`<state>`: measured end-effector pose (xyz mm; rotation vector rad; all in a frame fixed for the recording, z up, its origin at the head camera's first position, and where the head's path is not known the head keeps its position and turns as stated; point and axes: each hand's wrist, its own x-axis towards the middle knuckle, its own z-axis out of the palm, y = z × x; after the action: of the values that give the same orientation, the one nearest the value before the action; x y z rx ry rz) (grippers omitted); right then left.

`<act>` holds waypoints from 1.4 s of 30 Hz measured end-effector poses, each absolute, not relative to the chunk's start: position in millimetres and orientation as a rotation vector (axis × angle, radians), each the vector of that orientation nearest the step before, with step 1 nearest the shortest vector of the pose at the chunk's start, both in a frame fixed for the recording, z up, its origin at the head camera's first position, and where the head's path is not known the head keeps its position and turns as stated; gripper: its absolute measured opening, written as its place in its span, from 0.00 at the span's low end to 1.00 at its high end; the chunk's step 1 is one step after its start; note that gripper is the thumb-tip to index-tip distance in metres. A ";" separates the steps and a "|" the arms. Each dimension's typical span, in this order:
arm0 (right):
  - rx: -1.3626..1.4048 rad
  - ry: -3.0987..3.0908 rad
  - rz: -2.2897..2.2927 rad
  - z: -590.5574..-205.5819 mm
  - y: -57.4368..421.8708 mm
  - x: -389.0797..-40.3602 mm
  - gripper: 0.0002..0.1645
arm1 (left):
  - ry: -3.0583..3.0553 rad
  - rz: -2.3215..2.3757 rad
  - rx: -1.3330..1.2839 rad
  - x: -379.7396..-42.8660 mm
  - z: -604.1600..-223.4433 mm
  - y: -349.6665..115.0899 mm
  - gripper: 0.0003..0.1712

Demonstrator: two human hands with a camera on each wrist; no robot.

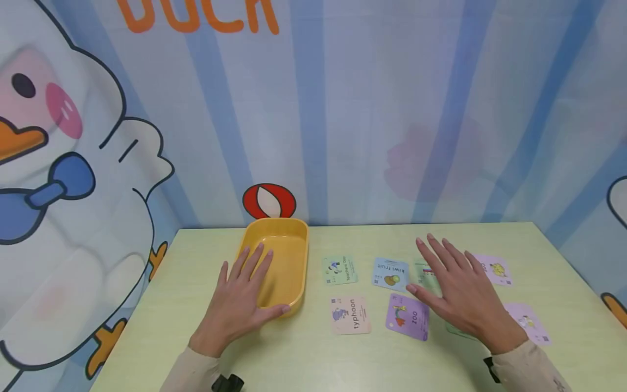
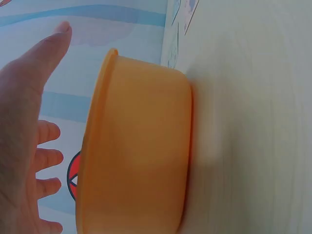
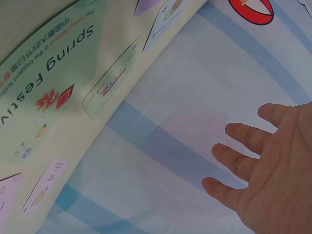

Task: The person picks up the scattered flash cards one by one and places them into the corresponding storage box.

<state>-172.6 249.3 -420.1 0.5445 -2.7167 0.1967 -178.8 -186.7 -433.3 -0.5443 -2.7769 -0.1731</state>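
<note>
While the left grip (image 1: 240, 312) spreads empty over the yellow tray (image 1: 290, 264), the right grip (image 1: 462, 294), likewise, partly hides green cards (image 1: 425, 276)

Left grip (image 1: 240, 309) and right grip (image 1: 464, 298) — both palm-down, fingers spread, extended.

Purple card (image 1: 407, 317) says "zoo". Pink card (image 1: 350, 316) left of it: "typhoon". Blue card (image 1: 390, 274) just behind it: "kiwi fruit". Mint card (image 1: 340, 270) back-left: "Teachers' Day". Green card (image 3: 53, 83) to its right: "Spring Festival". Backdrop (image 1: 367, 109) behind it: "DUCK", tops cropped lol.
</note>
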 end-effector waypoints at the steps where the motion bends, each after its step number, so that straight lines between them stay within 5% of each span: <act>1: 0.543 -2.720 0.199 -420.0 249.4 -172.4 0.54 | -2.776 -0.172 -0.546 -178.4 -434.5 -187.8 0.61; 42: 0.523 -2.722 0.213 -425.8 260.8 -167.6 0.55 | -2.971 -0.598 -0.246 -166.0 -453.6 -224.9 0.53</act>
<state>-167.6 260.8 -425.8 0.5235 -2.7218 0.2132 -166.0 -224.9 -453.6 -0.2459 -2.9710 -0.5979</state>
